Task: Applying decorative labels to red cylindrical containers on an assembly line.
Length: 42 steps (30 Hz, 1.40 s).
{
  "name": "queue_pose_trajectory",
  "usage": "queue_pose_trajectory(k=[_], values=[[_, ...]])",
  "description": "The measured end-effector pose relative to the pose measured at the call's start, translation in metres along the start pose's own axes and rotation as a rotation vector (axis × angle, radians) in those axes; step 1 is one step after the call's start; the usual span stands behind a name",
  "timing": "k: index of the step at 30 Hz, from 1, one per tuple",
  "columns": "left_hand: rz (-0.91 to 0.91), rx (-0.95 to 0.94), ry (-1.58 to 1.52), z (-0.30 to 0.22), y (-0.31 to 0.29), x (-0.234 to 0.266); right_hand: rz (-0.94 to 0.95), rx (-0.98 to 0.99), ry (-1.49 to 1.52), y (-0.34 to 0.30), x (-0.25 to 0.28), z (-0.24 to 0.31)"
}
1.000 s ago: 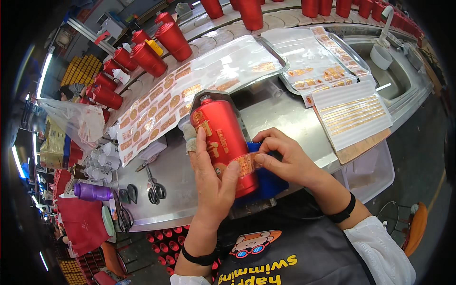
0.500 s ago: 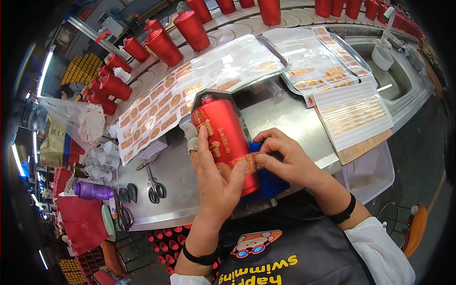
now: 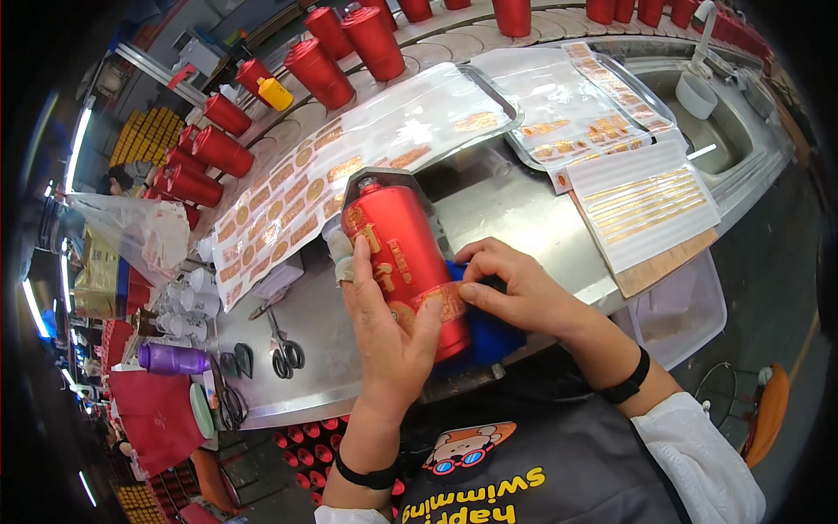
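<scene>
A glossy red bottle (image 3: 417,231) with raised gold lettering leans at a tilt in a dark holder (image 3: 353,185), its neck pointing away from me. My left hand (image 3: 384,332) grips its left side, thumb pressing on a small orange-gold label (image 3: 451,306) low on the bottle; a pale wrap covers one fingertip. My right hand (image 3: 515,293) is closed at the label's right end, thumb and forefinger pinched together. Under the right hand and beside the bottle lies a blue cloth (image 3: 493,336).
Sticker sheets (image 3: 279,214) cover the bench's far side, with a strip sheet (image 3: 646,210) on a board at right. Scissors (image 3: 285,354) and a purple bottle (image 3: 173,358) lie left. Red bottles (image 3: 319,74) ride a conveyor behind; a sink (image 3: 720,140) stands far right.
My right fingers have moved in toward the bottle, and the label's right end now lies closer to its surface. Bottles on the conveyor have shifted right; a yellow bottle shows among them.
</scene>
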<state>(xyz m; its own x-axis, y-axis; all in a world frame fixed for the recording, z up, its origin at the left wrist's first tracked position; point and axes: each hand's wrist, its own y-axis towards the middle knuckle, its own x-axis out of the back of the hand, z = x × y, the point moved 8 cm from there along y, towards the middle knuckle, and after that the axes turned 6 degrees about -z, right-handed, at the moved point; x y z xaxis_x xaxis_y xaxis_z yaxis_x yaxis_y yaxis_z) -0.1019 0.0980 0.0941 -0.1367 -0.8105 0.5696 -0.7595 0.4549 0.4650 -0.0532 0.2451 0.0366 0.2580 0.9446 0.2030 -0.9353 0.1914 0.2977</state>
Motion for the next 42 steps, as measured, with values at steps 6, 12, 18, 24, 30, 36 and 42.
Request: queue_pose_trajectory(k=[6, 12, 18, 24, 30, 36, 42], values=[[-0.026, -0.053, 0.053, -0.002, 0.001, 0.001, -0.159, 0.441, -0.333, -0.02, -0.002, 0.058], [-0.004, -0.052, 0.052, -0.004, 0.001, 0.0, -0.044, 0.39, -0.535, -0.032, -0.023, 0.044], [0.004, -0.004, 0.031, -0.002, -0.001, 0.002, -0.021, 0.351, -0.55, -0.032, -0.022, 0.039], [-0.11, -0.159, -0.091, -0.004, -0.028, 0.022, -0.019, 0.421, -0.559, -0.036, -0.026, 0.051], [-0.129, -0.5, 0.387, -0.013, -0.07, 0.019, -0.049, 0.423, -0.555, -0.034, -0.025, 0.053], [-0.149, -0.648, 0.468, -0.024, -0.073, 0.018, -0.051, 0.419, -0.55, -0.033, -0.024, 0.054], [-0.15, -0.711, 0.546, -0.025, -0.074, 0.015, -0.041, 0.43, -0.554, -0.035, -0.024, 0.055]])
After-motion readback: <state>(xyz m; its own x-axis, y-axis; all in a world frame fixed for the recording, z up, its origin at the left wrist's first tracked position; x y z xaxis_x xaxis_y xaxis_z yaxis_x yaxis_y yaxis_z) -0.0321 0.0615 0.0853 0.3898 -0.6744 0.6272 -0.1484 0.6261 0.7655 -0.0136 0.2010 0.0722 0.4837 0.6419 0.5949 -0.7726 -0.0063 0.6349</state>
